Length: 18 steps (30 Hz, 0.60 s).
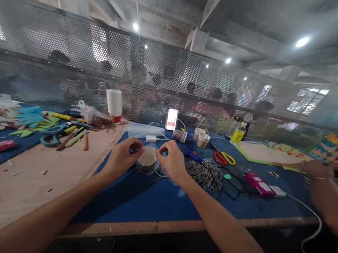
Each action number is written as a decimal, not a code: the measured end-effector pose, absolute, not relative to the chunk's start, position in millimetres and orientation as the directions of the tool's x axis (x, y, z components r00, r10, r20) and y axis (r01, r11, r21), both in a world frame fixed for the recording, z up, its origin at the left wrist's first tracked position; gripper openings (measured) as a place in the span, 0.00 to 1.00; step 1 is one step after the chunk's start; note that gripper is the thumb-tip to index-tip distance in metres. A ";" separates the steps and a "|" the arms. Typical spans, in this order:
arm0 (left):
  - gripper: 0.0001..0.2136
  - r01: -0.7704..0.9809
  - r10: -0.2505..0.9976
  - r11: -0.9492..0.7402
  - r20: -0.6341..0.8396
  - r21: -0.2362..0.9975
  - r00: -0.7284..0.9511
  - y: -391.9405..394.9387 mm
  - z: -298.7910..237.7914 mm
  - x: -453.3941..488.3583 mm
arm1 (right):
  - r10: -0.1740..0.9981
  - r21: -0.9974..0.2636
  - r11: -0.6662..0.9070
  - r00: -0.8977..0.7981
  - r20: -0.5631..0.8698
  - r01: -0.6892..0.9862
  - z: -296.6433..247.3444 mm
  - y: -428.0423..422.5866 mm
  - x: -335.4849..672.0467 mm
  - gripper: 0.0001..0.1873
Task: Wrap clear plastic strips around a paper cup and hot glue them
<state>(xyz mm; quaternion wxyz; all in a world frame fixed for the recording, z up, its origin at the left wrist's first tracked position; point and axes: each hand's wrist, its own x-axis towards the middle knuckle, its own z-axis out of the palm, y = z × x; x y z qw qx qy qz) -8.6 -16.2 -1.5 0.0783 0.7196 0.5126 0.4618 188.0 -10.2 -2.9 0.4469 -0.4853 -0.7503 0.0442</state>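
A small brown paper cup [147,158] stands on the blue mat [147,198], wrapped in what looks like thin clear film. My left hand [123,155] grips the cup's left side with fingers curled. My right hand [171,160] pinches at the cup's right rim, fingers closed. A pile of grey-white cord [204,174] lies just right of my right hand.
A stack of white paper cups [114,106], red scissors [221,157], a yellow glue bottle [238,133], two small cups [202,138], a pink box [259,185] and foam cut-outs [29,118] lie around. Another person's arms [326,184] work at the right. A perforated metal screen [174,85] backs the table.
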 end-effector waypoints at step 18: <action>0.07 0.669 0.734 -0.568 0.663 0.480 0.147 -12.0 -10.8 -7.1 | 0.819 -0.539 0.463 -0.107 0.564 0.703 -3.2 -8.9 179.2 0.08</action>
